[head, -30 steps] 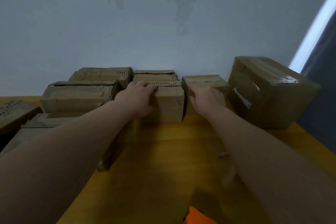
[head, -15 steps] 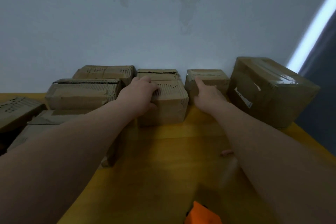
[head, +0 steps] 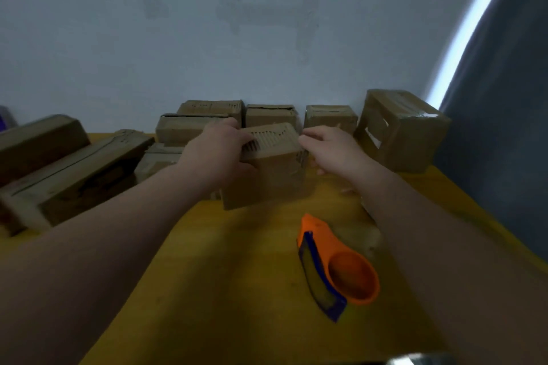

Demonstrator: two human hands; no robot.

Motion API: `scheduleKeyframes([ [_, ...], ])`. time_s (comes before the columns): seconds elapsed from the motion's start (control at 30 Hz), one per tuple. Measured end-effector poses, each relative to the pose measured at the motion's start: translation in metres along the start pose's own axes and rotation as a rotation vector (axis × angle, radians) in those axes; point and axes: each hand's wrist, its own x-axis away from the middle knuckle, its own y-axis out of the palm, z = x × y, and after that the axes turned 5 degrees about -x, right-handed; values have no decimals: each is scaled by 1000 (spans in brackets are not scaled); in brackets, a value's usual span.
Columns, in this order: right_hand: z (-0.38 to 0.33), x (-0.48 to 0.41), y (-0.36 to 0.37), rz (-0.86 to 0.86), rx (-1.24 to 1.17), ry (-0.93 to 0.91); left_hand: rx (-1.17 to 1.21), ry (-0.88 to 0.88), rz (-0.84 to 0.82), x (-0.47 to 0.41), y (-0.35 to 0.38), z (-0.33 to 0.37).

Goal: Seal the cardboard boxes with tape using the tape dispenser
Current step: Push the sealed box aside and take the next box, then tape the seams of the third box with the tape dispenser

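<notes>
A small brown cardboard box (head: 272,175) stands tilted in the middle of the yellow table (head: 231,275). My left hand (head: 219,151) grips its upper left corner, fingers curled over the top edge and thumb on the front face. My right hand (head: 332,148) is at the box's upper right corner, fingers bent toward the edge; whether it touches is hard to tell. An orange and blue tape dispenser (head: 335,266) lies on the table in front of the box, below my right forearm.
Several small boxes (head: 329,118) stand in a row along the back wall. A bigger taped box (head: 403,130) stands at the back right. Long flat boxes (head: 68,169) lie at the left. The table's right edge runs beside a dark curtain (head: 504,97).
My left hand has pulled the small box away from the row toward me and tipped it. My right hand left the neighbouring box and came to this box's right corner. The view dropped, showing the dispenser.
</notes>
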Motion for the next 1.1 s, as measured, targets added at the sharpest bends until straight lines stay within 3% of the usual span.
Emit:
scheduleKeyframes([
  [0.13,-6,60,7,12,167,5,14,-36,-47,62,-11,-7],
  [0.4,15,144,39,-165,598,205,144,-11,-153,145,4,-10],
  [0.6,26,159,56,-96,652,276,180,67,-172,170,22,-13],
  [0.73,38,157,64,-18,583,249,196,68,-135,175,35,-10],
  [0.9,55,150,71,220,448,90,287,53,-131,180,48,-13],
  [1.0,56,144,67,316,279,117,338,44,-143,183,52,-15],
  [1.1,48,141,55,420,-51,92,326,44,-117,182,54,-16],
])
